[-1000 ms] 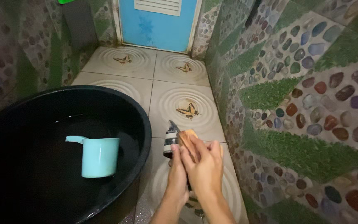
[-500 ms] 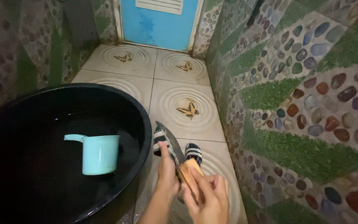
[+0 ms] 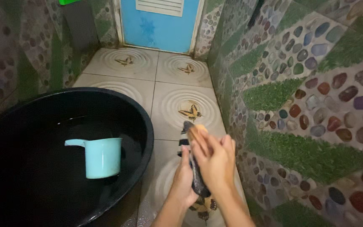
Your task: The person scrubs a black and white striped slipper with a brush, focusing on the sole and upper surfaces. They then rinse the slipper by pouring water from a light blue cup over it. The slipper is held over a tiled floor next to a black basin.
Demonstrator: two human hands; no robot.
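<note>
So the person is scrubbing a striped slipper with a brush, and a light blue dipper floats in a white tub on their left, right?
Nearly. The head view shows the tub is black, not white. The rest holds: the light blue dipper sits in its water, the left hand holds the striped slipper, and the right hand works the brush on it.

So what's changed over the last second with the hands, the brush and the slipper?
The right hand has pushed the orange brush from the near end of the striped slipper up to its far tip. The left hand still grips the slipper, now tilted so its striped strap is mostly hidden. Nothing was let go. The light blue dipper still floats in the black basin, unmoved.
</note>
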